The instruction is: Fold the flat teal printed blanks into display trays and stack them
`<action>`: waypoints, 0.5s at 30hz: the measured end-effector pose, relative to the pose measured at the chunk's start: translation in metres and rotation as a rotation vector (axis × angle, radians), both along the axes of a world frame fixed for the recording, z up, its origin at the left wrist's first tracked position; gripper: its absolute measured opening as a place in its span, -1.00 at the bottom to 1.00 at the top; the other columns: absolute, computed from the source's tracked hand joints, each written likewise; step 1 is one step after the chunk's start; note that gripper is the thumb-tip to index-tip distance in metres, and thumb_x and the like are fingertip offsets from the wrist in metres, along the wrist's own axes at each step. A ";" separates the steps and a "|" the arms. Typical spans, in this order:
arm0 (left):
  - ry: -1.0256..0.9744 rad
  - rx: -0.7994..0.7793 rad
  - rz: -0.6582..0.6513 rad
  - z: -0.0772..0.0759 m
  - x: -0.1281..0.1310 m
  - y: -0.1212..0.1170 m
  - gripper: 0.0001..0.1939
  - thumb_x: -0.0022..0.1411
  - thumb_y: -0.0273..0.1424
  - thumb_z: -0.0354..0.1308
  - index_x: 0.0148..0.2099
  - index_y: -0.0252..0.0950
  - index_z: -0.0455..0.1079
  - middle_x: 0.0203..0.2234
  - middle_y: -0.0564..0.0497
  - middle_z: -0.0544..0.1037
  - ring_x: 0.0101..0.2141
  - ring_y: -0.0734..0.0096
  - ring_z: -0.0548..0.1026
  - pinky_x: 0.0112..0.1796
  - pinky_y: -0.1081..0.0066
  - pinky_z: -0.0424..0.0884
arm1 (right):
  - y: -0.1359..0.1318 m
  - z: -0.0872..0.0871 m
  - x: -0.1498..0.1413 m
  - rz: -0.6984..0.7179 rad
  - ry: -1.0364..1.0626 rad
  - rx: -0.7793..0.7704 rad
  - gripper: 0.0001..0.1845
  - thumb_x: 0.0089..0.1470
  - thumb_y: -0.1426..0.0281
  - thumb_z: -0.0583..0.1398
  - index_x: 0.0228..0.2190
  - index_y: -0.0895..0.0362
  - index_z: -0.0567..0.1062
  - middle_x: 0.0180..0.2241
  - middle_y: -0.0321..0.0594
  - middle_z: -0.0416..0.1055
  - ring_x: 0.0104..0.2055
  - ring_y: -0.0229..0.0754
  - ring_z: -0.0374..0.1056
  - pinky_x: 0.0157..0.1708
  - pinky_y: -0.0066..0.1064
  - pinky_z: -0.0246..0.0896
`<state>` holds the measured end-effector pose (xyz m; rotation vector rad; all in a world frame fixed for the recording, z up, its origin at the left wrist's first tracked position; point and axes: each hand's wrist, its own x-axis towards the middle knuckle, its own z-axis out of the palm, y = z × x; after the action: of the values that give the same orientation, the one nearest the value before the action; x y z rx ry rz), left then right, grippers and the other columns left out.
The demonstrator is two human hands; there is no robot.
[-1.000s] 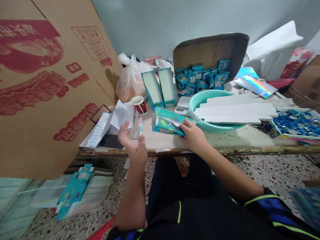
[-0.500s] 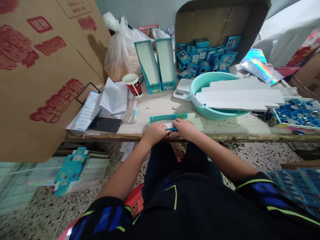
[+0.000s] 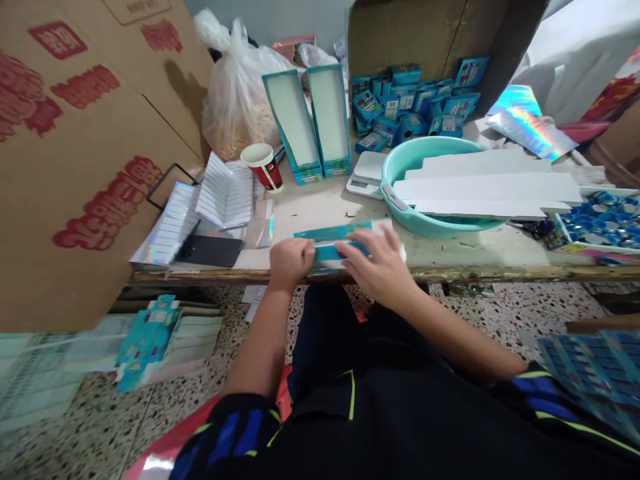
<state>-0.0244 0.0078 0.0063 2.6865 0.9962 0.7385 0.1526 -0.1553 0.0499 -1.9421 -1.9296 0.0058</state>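
A long, narrow teal cardboard box (image 3: 330,233), partly folded, lies along the table's front edge, blurred by motion. My left hand (image 3: 291,261) is closed round its left end, thumb against the card. Over its right part is my right hand (image 3: 377,263), fingers spread and touching the box near its white end flap. Two long teal trays, a left tray (image 3: 293,123) and a right tray (image 3: 328,117), stand upright behind, with white insides and small caramelo boxes at their feet.
A turquoise basin (image 3: 435,230) holding white folded card blanks (image 3: 490,187) stands right, beside a white scale (image 3: 367,175). Small teal boxes (image 3: 405,100) fill a carton behind. On the left are a paper cup (image 3: 264,167), a dark phone (image 3: 210,251) and a big carton (image 3: 110,173).
My right hand has lifted and opened its fingers, shifting slightly right. My left hand has moved left to the box end. The box's walls now stand differently, its inside less visible.
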 end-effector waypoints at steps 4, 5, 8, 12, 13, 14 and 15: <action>-0.376 -0.268 0.134 0.005 0.005 -0.029 -0.30 0.44 0.08 -0.34 -0.60 -0.19 0.17 -0.70 0.04 0.22 -0.60 0.38 0.24 -0.49 0.32 0.22 | -0.019 0.020 0.014 -0.175 0.434 0.525 0.14 0.13 0.10 0.34 0.43 -0.23 -0.28 0.41 -0.05 -0.08 0.46 0.36 -0.11 0.26 0.39 0.08; -0.387 -0.381 0.100 0.005 0.010 -0.039 -0.29 0.43 0.13 -0.32 -0.60 -0.19 0.17 -0.71 0.05 0.21 -0.61 0.39 0.24 -0.52 0.33 0.23 | -0.018 0.022 0.016 -0.150 0.520 0.557 0.27 0.10 0.07 0.35 0.41 -0.24 -0.47 0.43 -0.04 -0.14 0.45 0.34 -0.08 0.23 0.35 0.18; -0.453 -0.732 -0.022 0.007 0.025 -0.063 -0.22 0.36 0.27 -0.36 -0.45 -0.22 0.34 -0.64 0.02 0.35 -0.56 0.34 0.35 -0.51 0.32 0.35 | -0.009 0.026 0.017 -0.092 0.708 0.565 0.26 0.20 0.06 0.27 0.37 -0.23 -0.65 0.43 -0.04 -0.11 0.35 0.18 0.18 0.11 0.13 0.40; -0.767 -0.746 -0.254 0.020 0.037 -0.087 -0.16 0.15 0.37 0.01 0.21 -0.14 0.23 -0.07 -0.12 0.54 -0.17 0.20 0.55 -0.21 0.25 0.55 | 0.002 0.030 0.011 -0.026 0.882 0.486 -0.08 0.33 0.03 0.11 0.42 -0.20 -0.37 0.24 -0.07 0.29 0.12 0.03 0.43 0.06 0.03 0.46; -0.850 -0.701 -0.267 0.023 0.040 -0.092 -0.15 0.16 0.31 0.11 0.29 -0.08 0.11 0.04 -0.14 0.50 -0.08 0.19 0.55 -0.12 0.25 0.55 | 0.004 0.031 0.009 0.013 0.905 0.448 -0.19 0.34 0.00 0.07 0.42 -0.17 -0.19 0.17 -0.09 0.37 0.09 0.01 0.44 0.07 0.02 0.45; -0.919 -0.671 -0.242 0.025 0.043 -0.098 -0.18 0.21 0.23 0.15 0.33 -0.05 0.04 0.10 -0.14 0.47 -0.02 0.20 0.54 -0.05 0.25 0.54 | 0.006 0.031 0.008 0.056 0.919 0.411 -0.32 0.36 -0.02 0.03 0.38 -0.13 0.03 0.11 -0.10 0.42 0.08 0.00 0.44 0.10 0.00 0.43; -0.967 -0.660 -0.184 0.026 0.045 -0.104 -0.24 0.27 0.15 0.15 0.34 -0.05 0.01 0.11 -0.13 0.47 0.01 0.22 0.53 -0.01 0.25 0.52 | 0.008 0.031 0.008 0.097 0.925 0.380 -0.41 0.38 -0.04 -0.02 0.29 -0.08 0.24 0.06 -0.11 0.45 0.08 -0.01 0.43 0.12 -0.02 0.40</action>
<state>0.0208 -0.0959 0.0319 1.5205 0.5619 1.2072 0.1601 -0.1469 0.0810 -1.2463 -1.2680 0.4468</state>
